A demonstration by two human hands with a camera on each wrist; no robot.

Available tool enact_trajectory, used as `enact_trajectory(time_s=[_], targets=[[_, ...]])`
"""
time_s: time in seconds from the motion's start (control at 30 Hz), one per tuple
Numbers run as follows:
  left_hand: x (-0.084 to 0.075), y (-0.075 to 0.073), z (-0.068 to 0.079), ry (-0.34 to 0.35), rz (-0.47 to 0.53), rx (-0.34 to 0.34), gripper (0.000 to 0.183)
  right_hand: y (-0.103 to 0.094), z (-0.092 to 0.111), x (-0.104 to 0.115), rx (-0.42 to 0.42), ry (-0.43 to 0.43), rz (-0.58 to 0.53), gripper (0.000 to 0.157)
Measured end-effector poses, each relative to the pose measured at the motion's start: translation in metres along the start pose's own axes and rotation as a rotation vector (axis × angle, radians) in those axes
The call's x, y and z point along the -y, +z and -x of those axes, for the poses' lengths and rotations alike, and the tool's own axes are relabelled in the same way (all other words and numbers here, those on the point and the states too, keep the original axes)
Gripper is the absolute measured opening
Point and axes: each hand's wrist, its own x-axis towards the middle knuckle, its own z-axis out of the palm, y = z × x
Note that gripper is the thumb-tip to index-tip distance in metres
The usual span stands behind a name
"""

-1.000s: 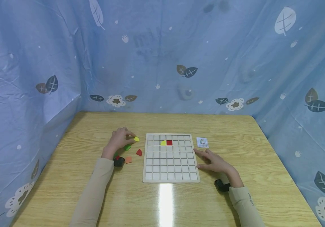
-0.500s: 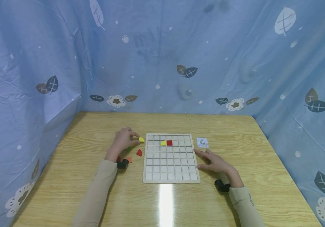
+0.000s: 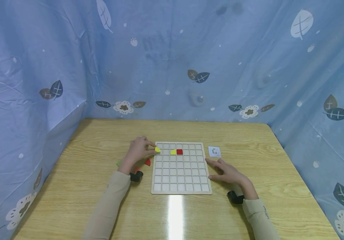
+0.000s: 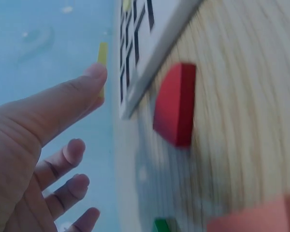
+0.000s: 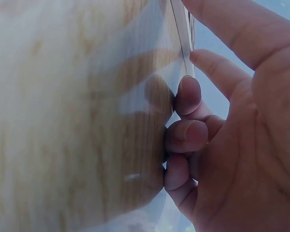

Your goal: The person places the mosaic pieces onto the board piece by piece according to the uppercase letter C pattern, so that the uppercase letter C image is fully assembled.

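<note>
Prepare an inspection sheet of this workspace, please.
Surface: wooden table, glare on near side.
Job's things: grid board, bearing a yellow quarter beside a red square; printed card right of it; loose red, orange and green pieces to its left.
Clutter: nothing seen.
Grips: left grip pinches a yellow piece at the board's left edge; right grip touches its right edge; black device at each wrist.
Cables: nothing seen.
Surroundings: blue leaf-print curtain.

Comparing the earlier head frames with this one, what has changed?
The left grip moved right, carrying the already pinched yellow piece from beside the board to over its left edge. Nothing was let go. The right grip stayed at the board's right edge; the placed yellow quarter and red square stayed put.
</note>
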Motion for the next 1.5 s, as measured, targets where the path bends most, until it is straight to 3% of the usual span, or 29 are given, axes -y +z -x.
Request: enact_trajectory(time_s=[0.4,0.73,1.5], targets=[[-0.023,0.008,-0.007,0.033,-0.006,-0.033,0.029,0.0,0.001,0.0,0.006,0.007,-0.007,0.072],[-0.036,0.016,-0.016,0.039,0.044,0.012,0.028,0.001,0.001,0.0,-0.002,-0.012,0.005,0.071],[-0.069,0.045,-0.034,0.064,0.008,0.034,0.026,0.001,0.0,-0.001,-0.005,-0.013,0.001,0.071]])
